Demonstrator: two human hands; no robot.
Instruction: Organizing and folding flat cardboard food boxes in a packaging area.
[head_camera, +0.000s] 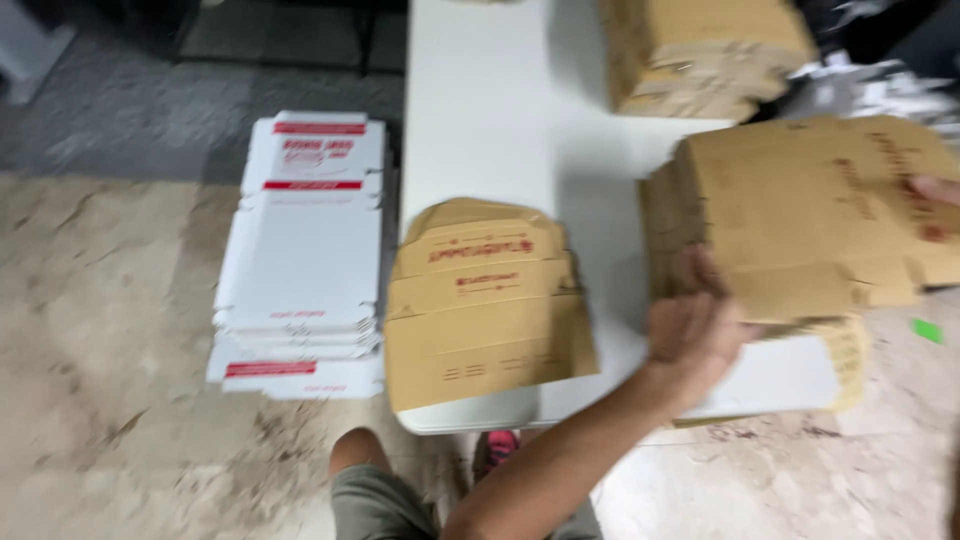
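Fingers (700, 285) of left hand (690, 335) curled round near edge of flat brown carton (810, 215), gripping it from below so it stays level. Right hand (938, 188) only partly seen at far edge; grip impossible to tell. Carton lifted just above brown stack (850, 350) at counter (500, 110) corner. Second brown pile (485, 300) beside; white cartons (305, 255) stacked on floor (100, 350), apart by colour.

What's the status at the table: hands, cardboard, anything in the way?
Left hand grips flat brown carton at lower edge. Right hand barely in view at carton's right edge. Carton stack beside it, apart.
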